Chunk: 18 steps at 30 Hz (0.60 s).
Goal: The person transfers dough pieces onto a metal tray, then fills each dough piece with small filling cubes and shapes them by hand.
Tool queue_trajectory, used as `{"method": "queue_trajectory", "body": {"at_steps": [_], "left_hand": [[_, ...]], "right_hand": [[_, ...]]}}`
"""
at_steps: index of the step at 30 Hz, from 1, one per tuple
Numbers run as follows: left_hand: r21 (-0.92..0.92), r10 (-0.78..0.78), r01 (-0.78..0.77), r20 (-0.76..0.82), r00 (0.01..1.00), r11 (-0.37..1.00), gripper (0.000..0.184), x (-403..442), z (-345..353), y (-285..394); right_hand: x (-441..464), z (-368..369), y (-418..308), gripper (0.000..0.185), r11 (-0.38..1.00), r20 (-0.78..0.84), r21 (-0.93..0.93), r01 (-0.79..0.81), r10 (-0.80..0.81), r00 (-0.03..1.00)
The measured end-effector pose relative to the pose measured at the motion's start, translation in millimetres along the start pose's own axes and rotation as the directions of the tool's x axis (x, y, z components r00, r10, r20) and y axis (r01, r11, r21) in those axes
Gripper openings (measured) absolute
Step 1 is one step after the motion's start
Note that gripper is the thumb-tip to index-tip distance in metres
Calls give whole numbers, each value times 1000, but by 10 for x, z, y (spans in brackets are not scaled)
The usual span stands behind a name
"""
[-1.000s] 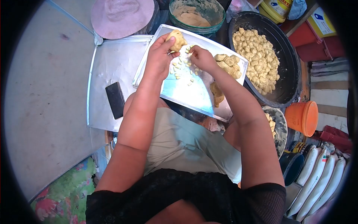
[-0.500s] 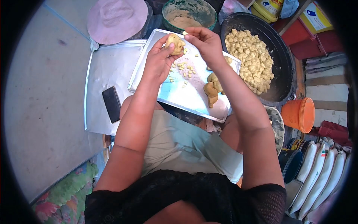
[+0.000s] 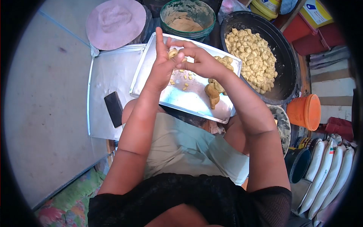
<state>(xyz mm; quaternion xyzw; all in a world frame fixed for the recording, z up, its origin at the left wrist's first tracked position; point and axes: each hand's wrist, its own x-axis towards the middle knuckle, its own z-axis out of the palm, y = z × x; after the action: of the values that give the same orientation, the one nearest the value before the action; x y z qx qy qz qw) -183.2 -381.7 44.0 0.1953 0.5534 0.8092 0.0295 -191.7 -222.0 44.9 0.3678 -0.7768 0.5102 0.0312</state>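
Observation:
My left hand [image 3: 164, 66] holds a lump of yellowish dough [image 3: 172, 53], its index finger pointing up. My right hand [image 3: 198, 59] meets it over the metal tray [image 3: 204, 108], fingertips closed at the dough's right side. Whether a small piece is between those fingertips is hidden. Several small pale-yellow cut pieces [image 3: 185, 85] lie on the tray below the hands. Larger dough lumps [image 3: 213, 94] rest at the tray's right side, partly behind my right wrist.
A black basin [image 3: 289, 81] full of dough balls stands at the right, a green tub [image 3: 189, 32] of brown powder at the back. A phone [image 3: 113, 109] lies on another metal tray [image 3: 99, 83] at the left. An orange bucket [image 3: 303, 112] is on the right.
My right hand first rose from the tray with a small pale piece, then came down to the dough in my left hand. My left index finger has straightened upward.

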Motion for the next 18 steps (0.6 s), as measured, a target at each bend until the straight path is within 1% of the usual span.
{"method": "queue_trajectory", "body": {"at_steps": [1, 2, 3, 4, 5, 6, 8, 9, 10, 11, 13, 14, 16, 17, 18], "left_hand": [[94, 43, -42, -8, 999, 995, 99, -2, 19, -6], [208, 146, -142, -2, 989, 968, 97, 24, -62, -155], [286, 174, -186, 69, 982, 940, 92, 32, -99, -164], [360, 196, -235, 142, 970, 903, 87, 38, -134, -162], [429, 212, -288, 216, 953, 856, 83, 44, -151, -160], [312, 221, -270, 185, 958, 911, 63, 33, -80, -127], [225, 40, -74, 154, 987, 972, 53, -7, -47, -17], [177, -54, 28, 144, 988, 984, 49, -19, -39, 1], [210, -33, 7, 120, 992, 978, 38, -25, -39, -16], [245, -47, 21, 101, 994, 969, 34, -34, -49, -28], [315, -71, 48, 63, 995, 948, 27, -38, -83, -37], [263, -40, 27, 43, 998, 964, 24, -25, -80, -51], [158, 19, -18, -2, 1000, 987, 20, 0, -64, -80], [192, 15, -13, -10, 1000, 981, 20, -5, -54, -76], [225, 9, -6, -15, 1000, 974, 21, -18, -40, -74]], "right_hand": [[-18, 11, 23, 26, 981, -33, 189, -39, 46, 998], [-41, 34, 65, 27, 926, -55, 371, -71, 99, 994], [-45, 55, 84, 28, 837, -67, 540, -93, 153, 986], [29, 84, -122, 28, 853, -250, 521, -13, 168, 954], [42, 41, -190, 27, 865, -244, 500, -44, 190, 951], [41, -8, -233, 26, 875, -240, 479, -73, 211, 948], [17, -47, -196, 25, 893, -239, 425, -150, 270, 933], [8, -63, -229, 26, 883, -222, 413, -224, 336, 915], [3, -86, -296, 27, 867, -206, 400, -298, 402, 892], [-11, -103, -331, 28, 845, -191, 384, -372, 466, 864], [-17, -154, -219, 33, 906, -166, 295, -303, 361, 918], [-12, -171, -181, 35, 932, -150, 250, -263, 305, 940], [-44, -118, -315, 44, 992, -196, 29, -123, 126, 973], [-33, -112, -344, 44, 993, -189, -117, -21, -1, 982], [-22, -106, -373, 45, 962, -179, -261, 78, -128, 975]]}}
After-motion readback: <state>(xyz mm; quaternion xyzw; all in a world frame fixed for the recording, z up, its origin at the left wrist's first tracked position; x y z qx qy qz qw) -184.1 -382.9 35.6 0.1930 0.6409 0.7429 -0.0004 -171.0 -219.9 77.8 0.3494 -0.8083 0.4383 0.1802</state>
